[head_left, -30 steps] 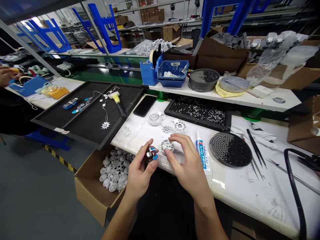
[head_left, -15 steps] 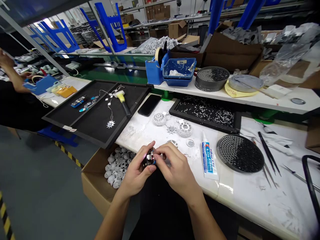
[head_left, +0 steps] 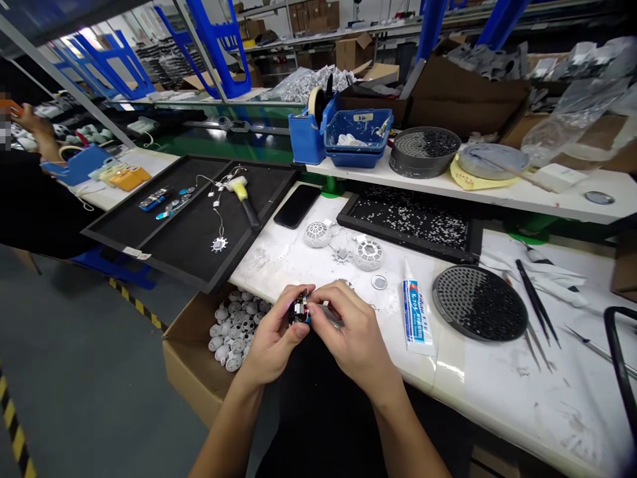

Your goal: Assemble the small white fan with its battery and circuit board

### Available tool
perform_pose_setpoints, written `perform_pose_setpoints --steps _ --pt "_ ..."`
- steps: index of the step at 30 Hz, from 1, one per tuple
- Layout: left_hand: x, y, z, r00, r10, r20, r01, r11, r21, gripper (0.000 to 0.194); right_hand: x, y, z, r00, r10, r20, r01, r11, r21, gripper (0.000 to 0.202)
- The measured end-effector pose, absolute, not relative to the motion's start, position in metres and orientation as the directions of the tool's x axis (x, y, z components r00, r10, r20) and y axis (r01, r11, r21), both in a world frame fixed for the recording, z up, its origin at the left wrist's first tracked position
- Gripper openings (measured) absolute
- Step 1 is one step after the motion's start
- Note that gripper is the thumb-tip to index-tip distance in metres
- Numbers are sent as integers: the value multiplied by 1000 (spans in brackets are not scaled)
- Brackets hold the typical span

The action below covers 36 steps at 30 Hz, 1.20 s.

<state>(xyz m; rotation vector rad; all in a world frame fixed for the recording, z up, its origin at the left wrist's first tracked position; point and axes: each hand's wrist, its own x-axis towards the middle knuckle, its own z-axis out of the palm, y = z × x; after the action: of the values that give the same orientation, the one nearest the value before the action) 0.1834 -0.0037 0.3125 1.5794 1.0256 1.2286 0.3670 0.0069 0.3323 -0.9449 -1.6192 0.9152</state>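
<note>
A small black circuit board (head_left: pixel 299 309) with white connectors and a bit of blue at its edge is held over the bench's front edge. My left hand (head_left: pixel 275 326) is closed around its left side, thumb below and fingers above. The fingertips of my right hand (head_left: pixel 348 325) pinch at the board's right side; what exactly they grip there is hidden. Just beyond the hands lie two white openwork domes (head_left: pixel 317 234) and a star-shaped metal plate (head_left: pixel 342 255). A small round disc (head_left: pixel 379 283) sits to their right.
Right of my hands are a glue tube (head_left: pixel 417 312), a round tray of black bits (head_left: pixel 480 304) and black tweezers (head_left: pixel 537 299). A phone (head_left: pixel 297 206) and a black tray (head_left: pixel 189 259) with a hammer (head_left: pixel 243 199) lie left. Below stands a carton (head_left: pixel 192 372) of white parts.
My hands stay on the circuit board, with a slight shift of the fingers. At the far left, a co-worker's raised hand now shows an orange thing.
</note>
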Motion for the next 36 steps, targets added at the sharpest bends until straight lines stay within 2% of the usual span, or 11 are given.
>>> perform_pose_setpoints --steps 36 --pt "189 0 303 112 951 289 120 -301 946 53 365 7 332 -135 913 385 180 404 -897 9"
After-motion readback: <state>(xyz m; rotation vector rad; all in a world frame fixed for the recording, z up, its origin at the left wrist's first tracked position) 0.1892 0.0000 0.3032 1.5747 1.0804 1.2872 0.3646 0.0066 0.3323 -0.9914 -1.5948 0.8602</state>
